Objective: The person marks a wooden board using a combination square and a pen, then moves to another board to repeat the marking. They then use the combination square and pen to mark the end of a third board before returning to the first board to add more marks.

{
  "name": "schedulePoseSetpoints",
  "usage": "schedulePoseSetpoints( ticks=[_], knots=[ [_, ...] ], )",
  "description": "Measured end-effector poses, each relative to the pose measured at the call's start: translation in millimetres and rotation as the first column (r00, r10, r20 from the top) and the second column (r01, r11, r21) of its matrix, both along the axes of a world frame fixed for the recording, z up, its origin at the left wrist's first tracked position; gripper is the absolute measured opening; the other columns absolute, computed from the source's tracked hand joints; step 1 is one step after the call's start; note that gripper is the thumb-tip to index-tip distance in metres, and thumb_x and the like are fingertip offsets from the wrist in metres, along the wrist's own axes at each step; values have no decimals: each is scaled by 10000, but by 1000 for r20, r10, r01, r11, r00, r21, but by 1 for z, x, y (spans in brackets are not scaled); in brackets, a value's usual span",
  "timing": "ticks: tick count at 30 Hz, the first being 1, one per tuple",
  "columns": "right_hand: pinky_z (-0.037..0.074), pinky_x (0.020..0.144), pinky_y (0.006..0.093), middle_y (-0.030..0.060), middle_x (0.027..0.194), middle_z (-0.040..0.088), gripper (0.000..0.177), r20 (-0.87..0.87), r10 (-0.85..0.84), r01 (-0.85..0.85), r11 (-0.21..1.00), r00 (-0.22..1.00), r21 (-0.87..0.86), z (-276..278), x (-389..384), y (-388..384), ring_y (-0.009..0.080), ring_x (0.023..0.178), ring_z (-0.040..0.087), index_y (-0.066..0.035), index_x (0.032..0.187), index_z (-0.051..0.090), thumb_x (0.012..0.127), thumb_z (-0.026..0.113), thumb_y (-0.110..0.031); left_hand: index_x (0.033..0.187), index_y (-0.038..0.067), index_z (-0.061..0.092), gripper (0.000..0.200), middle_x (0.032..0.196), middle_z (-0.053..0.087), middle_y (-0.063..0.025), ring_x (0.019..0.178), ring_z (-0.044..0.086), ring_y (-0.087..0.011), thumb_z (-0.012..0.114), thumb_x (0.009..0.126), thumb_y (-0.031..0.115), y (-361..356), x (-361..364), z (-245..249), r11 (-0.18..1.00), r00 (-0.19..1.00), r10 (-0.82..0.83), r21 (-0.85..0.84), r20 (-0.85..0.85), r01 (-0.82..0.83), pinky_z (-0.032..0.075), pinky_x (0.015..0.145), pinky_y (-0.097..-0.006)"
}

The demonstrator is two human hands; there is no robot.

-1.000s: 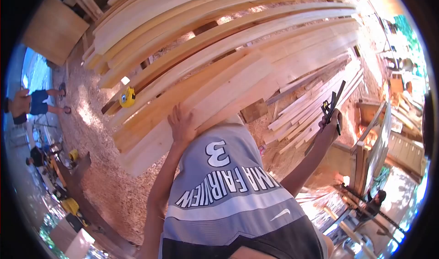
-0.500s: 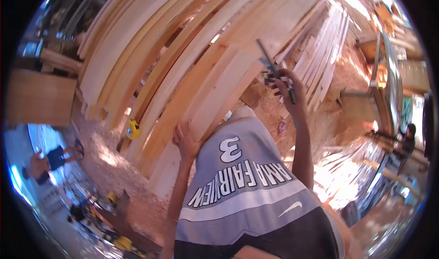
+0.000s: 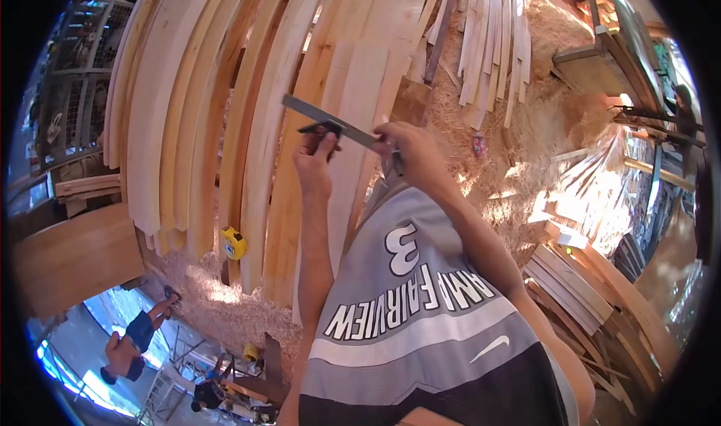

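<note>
A combination square (image 3: 300,109), a flat metal blade with a dark sliding head, is held between both hands above the light wooden boards (image 3: 359,88). My left hand (image 3: 315,163) is closed, its thumb and fingers pinching the dark head. At the blade's near right end my right hand (image 3: 413,152) is closed around the metal, which partly hides that end. A yellow tape measure (image 3: 233,243) rests on the boards, left of my left hand.
Long planks lie side by side in front of me. Thin strips (image 3: 492,43) are on the sawdust ground at the upper right, with stacked offcuts (image 3: 571,287) at the lower right. A plywood panel (image 3: 79,249) is at left. Another person (image 3: 131,343) is at lower left.
My left hand has lifted off the boards and taken hold of the square's head. My right hand has brought the square inward over the boards. The view has turned.
</note>
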State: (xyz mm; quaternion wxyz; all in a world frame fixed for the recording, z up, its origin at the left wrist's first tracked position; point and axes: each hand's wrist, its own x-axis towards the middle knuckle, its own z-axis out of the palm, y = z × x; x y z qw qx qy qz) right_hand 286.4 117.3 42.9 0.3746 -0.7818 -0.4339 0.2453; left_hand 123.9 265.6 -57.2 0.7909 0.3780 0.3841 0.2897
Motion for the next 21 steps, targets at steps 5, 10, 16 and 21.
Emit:
schedulePoseSetpoints(
  ticks=[5,10,16,21],
  knots=[
    [540,684,371,183,794,711,155,-236,-112,113,994,965,-10,-63,37,-11,307,703,702,17,1022,718,943,711,-116,1037,-23,695,163,952,753,-86,833,718,-204,770,914,54,29,38,-4,955,950,197,268,-241,-130,564,771,-314],
    [524,680,305,142,794,722,147,-330,-333,377,923,883,80,-78,52,-6,173,693,671,13,1012,745,937,715,-111,1111,-15,653,322,969,706,-170,878,700,-272,791,914,199,14,53,3,790,637,274,547,-720,278,542,752,-375],
    [506,659,276,77,777,726,171,-482,-393,469,882,783,41,-79,54,-4,93,702,635,16,984,756,911,765,-138,1143,-8,660,226,1040,693,-138,874,657,-267,709,973,133,4,58,14,538,674,479,795,-562,280,528,775,-385],
    [491,622,251,47,749,712,172,-557,-480,578,816,678,0,-81,47,-1,65,679,615,20,973,754,909,778,-138,1219,26,667,283,1077,697,-119,916,655,-234,730,972,149,7,60,11,446,744,397,822,-538,356,528,824,-358]
  ],
)
